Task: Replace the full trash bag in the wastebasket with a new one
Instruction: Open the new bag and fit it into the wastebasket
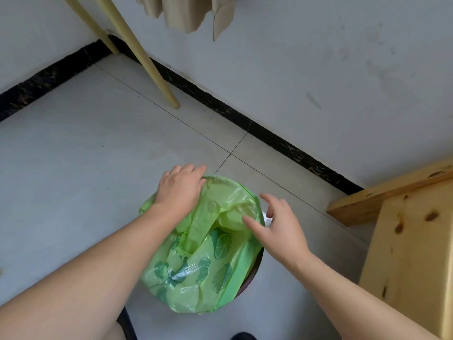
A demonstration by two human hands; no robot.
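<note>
A light green trash bag (196, 263) printed with lemon slices and leaves is spread over a round dark wastebasket (253, 272) on the floor, hiding nearly all of it. My left hand (180, 186) presses the bag's edge over the far left rim, fingers curled over the plastic. Over the right side of the bag hovers my right hand (277, 225), fingers spread, its fingertips at or just above the plastic. A bit of white (267, 220) peeks out at the right rim beside that hand.
A light wooden piece of furniture (411, 241) stands close on the right. Two slanted pale wooden legs (147, 60) reach the floor at the back, with beige cloth (186, 13) hanging above. Grey tiled floor (73, 155) meets the wall at a black baseboard (269, 133).
</note>
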